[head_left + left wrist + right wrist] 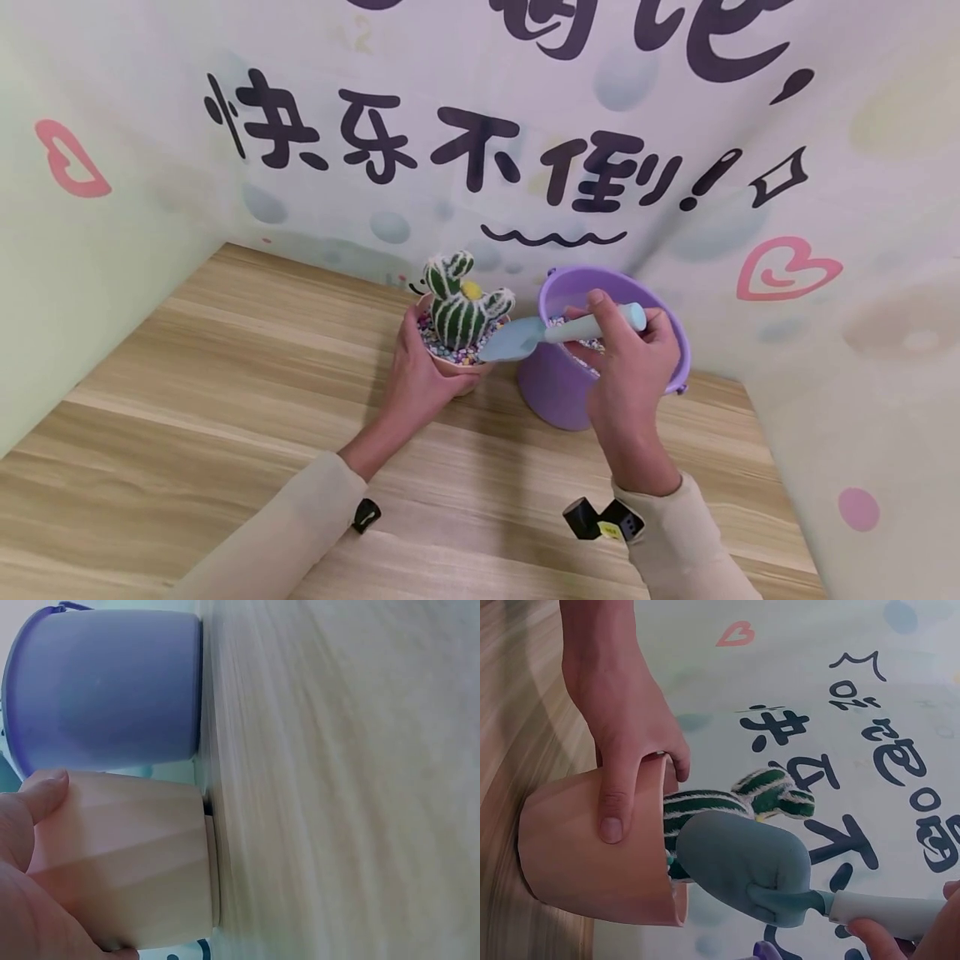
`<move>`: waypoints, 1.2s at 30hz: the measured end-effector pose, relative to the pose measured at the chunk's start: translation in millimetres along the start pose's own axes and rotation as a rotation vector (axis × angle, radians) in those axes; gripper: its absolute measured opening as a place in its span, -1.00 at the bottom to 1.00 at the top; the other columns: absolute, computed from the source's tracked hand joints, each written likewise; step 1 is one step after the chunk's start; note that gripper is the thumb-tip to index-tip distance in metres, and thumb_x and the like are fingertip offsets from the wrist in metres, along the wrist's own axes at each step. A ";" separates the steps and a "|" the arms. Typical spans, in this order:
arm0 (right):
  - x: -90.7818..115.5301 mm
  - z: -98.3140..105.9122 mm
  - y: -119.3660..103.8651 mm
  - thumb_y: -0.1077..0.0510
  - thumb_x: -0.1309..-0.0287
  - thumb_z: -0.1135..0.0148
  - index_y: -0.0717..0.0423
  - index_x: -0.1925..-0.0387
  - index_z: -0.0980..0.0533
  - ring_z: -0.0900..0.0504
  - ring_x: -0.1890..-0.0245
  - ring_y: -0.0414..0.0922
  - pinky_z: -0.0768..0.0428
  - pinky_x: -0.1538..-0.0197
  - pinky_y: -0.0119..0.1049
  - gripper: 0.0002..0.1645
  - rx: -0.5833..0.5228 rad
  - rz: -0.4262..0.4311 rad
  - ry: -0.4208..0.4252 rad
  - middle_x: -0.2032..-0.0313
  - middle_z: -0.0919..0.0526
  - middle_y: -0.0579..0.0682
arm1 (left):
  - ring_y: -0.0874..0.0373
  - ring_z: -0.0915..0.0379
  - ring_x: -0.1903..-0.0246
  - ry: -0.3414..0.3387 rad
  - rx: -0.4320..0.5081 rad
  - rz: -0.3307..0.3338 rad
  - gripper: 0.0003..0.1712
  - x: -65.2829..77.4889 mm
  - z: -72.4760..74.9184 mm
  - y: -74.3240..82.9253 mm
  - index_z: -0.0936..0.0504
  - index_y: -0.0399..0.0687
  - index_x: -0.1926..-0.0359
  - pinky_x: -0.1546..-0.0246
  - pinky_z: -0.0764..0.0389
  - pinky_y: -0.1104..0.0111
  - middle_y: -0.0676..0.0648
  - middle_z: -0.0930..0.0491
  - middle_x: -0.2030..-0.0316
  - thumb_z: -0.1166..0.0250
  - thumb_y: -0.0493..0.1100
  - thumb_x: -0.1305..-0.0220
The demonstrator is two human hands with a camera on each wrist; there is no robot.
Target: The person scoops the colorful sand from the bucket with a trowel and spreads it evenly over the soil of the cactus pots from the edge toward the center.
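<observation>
My left hand (423,367) grips the rim and side of a peach flowerpot (127,859), thumb toward the front. In the pot stands a green cactus (460,321) with white fuzzy ribs and a yellow flower, ringed by multicoloured pebbles (468,354). My right hand (633,367) holds a light blue hand trowel (513,340) by its handle, above a purple bucket (558,387). The trowel's blade reaches over the pot's rim beside the cactus, its back facing the right wrist camera. Pebbles also show inside the bucket, partly hidden behind my right hand.
Pot and bucket stand side by side on a wood-grain table (247,392), near its back edge. Behind them hangs a pale printed backdrop (315,200) with dark characters and pink hearts. Another pale wall (862,400) borders the table's right side.
</observation>
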State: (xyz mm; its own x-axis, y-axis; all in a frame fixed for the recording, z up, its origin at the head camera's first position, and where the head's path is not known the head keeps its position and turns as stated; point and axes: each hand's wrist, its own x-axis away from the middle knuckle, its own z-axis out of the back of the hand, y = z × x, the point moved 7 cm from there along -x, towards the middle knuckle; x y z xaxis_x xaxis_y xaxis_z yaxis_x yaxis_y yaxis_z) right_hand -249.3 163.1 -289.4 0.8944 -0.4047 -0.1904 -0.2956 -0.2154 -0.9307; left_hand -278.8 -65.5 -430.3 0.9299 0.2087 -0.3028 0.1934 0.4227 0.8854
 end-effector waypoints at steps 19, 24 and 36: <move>-38.1 29.9 -24.7 0.14 0.09 -0.55 0.34 0.12 -0.54 -0.73 0.30 0.17 -0.64 0.21 0.08 -0.46 -0.255 -0.044 0.060 0.30 -0.60 0.19 | -0.14 -0.10 -0.36 -0.219 0.034 0.018 0.53 -13.6 7.9 -6.0 0.20 0.04 -0.52 -0.36 -0.18 -0.04 -0.26 -0.08 -0.39 -0.67 0.12 0.32; -50.5 44.7 -32.9 0.11 0.20 -0.61 0.29 0.07 -0.57 -0.73 0.31 0.19 -0.65 0.23 0.02 -0.38 -0.256 -0.052 0.120 0.28 -0.61 0.19 | -0.15 -0.09 -0.37 -0.193 0.020 0.024 0.54 -11.4 6.1 -6.9 0.22 0.03 -0.52 -0.35 -0.18 -0.03 -0.24 -0.06 -0.42 -0.67 0.12 0.32; -72.8 60.0 -31.7 0.16 0.16 -0.58 0.26 0.07 -0.57 -0.74 0.34 0.17 -0.65 0.25 0.00 -0.43 -0.256 -0.086 0.130 0.31 -0.61 0.17 | -0.13 -0.09 -0.38 -0.106 -0.007 0.002 0.49 -8.2 4.4 -2.3 0.13 0.05 -0.50 -0.34 -0.23 0.01 -0.21 -0.05 -0.43 -0.68 0.11 0.35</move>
State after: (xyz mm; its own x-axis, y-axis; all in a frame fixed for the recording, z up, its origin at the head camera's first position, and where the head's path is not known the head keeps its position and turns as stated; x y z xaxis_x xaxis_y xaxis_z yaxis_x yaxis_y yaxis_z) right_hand -284.9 252.8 -264.8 0.8743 -0.4820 -0.0578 -0.3108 -0.4642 -0.8294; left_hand -285.5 -72.0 -428.3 0.9583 0.1154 -0.2614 0.1894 0.4282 0.8836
